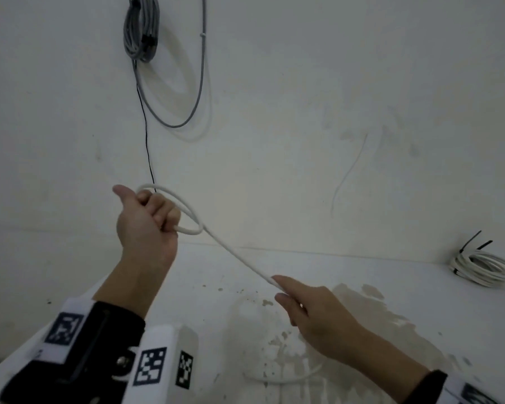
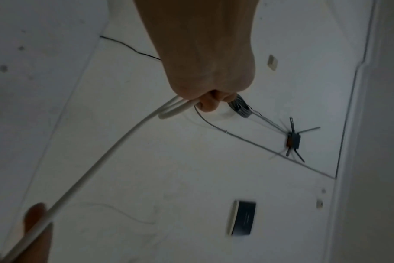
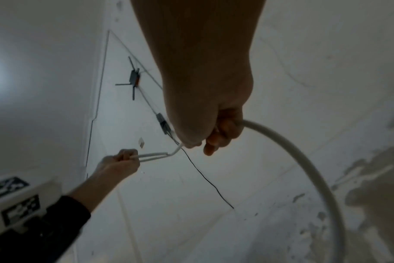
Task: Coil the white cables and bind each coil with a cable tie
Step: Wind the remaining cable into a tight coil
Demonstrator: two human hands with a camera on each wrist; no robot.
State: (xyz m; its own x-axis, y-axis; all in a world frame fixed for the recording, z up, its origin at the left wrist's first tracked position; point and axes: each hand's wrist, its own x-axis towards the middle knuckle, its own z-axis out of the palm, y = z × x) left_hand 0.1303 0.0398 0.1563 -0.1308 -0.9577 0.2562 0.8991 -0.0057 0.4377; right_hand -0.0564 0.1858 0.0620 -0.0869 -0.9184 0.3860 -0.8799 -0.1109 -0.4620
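My left hand (image 1: 149, 220) is raised in a fist, thumb out, gripping a small loop of white cable (image 1: 187, 208). From the loop the cable (image 1: 236, 255) runs taut, down and right, into my right hand (image 1: 301, 301), whose fingers curl round it. Below that hand the cable's slack (image 1: 286, 377) trails on the white surface. The left wrist view shows the loop (image 2: 175, 108) under my curled fingers. In the right wrist view the cable (image 3: 304, 160) arcs out of my right hand (image 3: 216, 140) toward the camera, and my left hand (image 3: 122, 162) holds the loop.
A bound white cable coil (image 1: 484, 266) with black ties (image 1: 475, 243) lies at the far right by the wall. A grey cable bundle (image 1: 142, 27) hangs on the wall, with a thin black wire (image 1: 148, 147) below it. The surface (image 1: 274, 330) is stained.
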